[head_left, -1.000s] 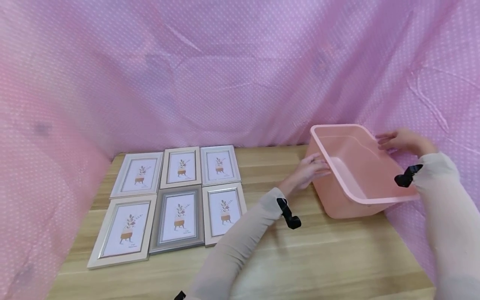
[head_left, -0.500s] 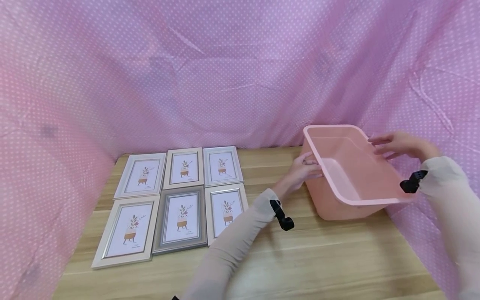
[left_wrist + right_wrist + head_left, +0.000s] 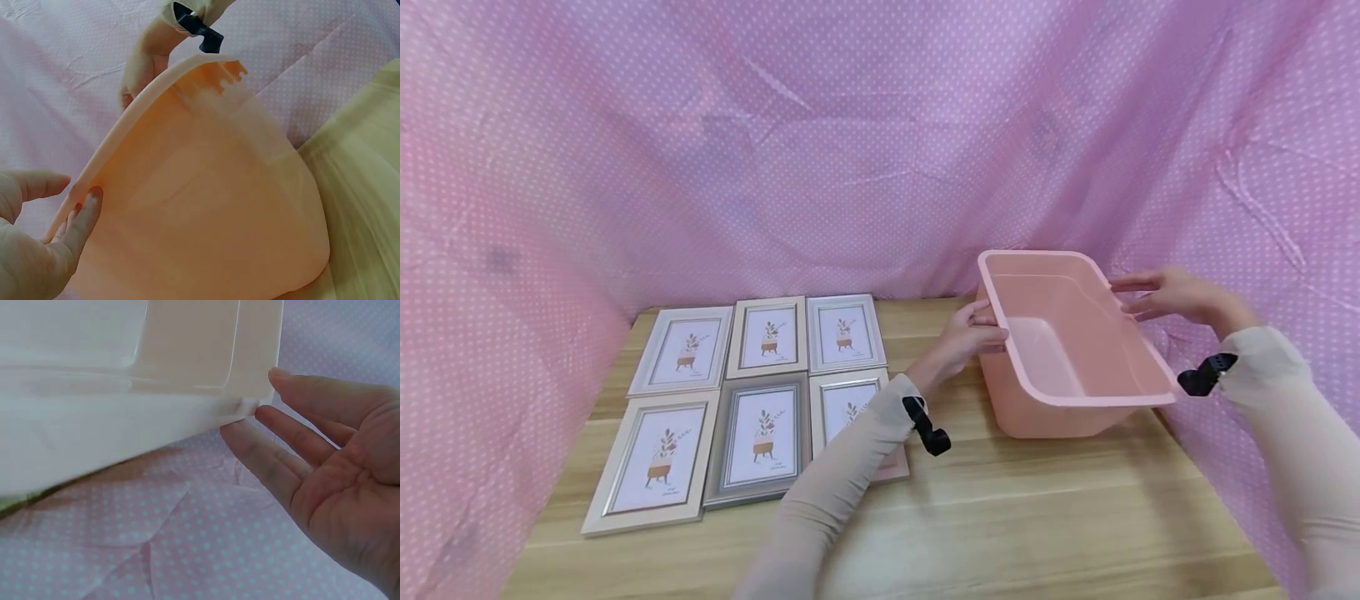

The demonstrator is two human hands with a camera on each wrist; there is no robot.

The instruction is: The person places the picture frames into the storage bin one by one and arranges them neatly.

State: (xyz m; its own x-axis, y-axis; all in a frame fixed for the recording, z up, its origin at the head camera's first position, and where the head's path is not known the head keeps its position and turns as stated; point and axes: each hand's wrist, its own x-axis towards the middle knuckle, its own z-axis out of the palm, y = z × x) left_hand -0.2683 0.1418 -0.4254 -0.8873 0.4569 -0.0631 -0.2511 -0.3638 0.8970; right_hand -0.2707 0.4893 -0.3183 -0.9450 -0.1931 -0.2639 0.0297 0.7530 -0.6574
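A pink plastic bin (image 3: pixel 1075 421) stands on the wooden table at the right, its open top facing up. My left hand (image 3: pixel 961 340) is at its left side. In the left wrist view, the fingers (image 3: pixel 86 220) lie against the outer wall just under the rim, and the thumb lies near the rim's other side. At the opposite long side is my right hand (image 3: pixel 1183 298); in the right wrist view its nearly straight fingers (image 3: pixel 294 434) touch the bin's edge and underside of the rim, palm away from the wall. The bin's floor shows bare inside.
Several picture frames lie face up in two rows at the left, among them a grey frame (image 3: pixel 711 479) in the front row. My left forearm (image 3: pixel 842 475) partly covers the front-right frame. A pink dotted cloth (image 3: pixel 880 150) hangs behind and beside the wooden table (image 3: pixel 1000 533).
The bin has shifted to the left across the table, and both hands have moved left with it. My left forearm now covers more of the front-right picture frame.
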